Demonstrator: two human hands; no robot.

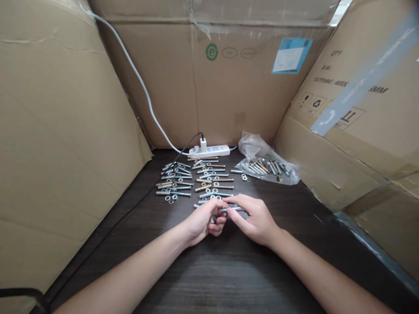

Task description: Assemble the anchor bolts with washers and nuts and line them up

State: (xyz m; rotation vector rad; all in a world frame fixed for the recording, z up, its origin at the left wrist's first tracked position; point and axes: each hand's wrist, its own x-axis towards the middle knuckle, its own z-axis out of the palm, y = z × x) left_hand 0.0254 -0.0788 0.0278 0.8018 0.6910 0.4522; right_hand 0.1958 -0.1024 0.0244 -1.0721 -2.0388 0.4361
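Both hands meet over the middle of the dark table. My left hand (203, 221) is closed, its fingers curled around a silvery bolt (214, 219) whose end shows below the thumb. My right hand (257, 219) pinches a slim metal sleeve (237, 209) between thumb and fingers, in line with the bolt and close against the left fingertips. Fingers hide where the two parts meet. Just beyond the hands, bolts, sleeves and washers lie in rows: a left group (176, 193) and a middle group (216, 180). A long bolt (250, 174) and some washers (244, 177) lie farther right.
A clear plastic bag (262, 152) of expansion bolts sits at the back right. Behind the rows stands a white power strip (214, 151) with a plugged-in charger (203, 144). A black cable (126, 216) crosses the left side. Cardboard walls (170, 87) enclose the table.
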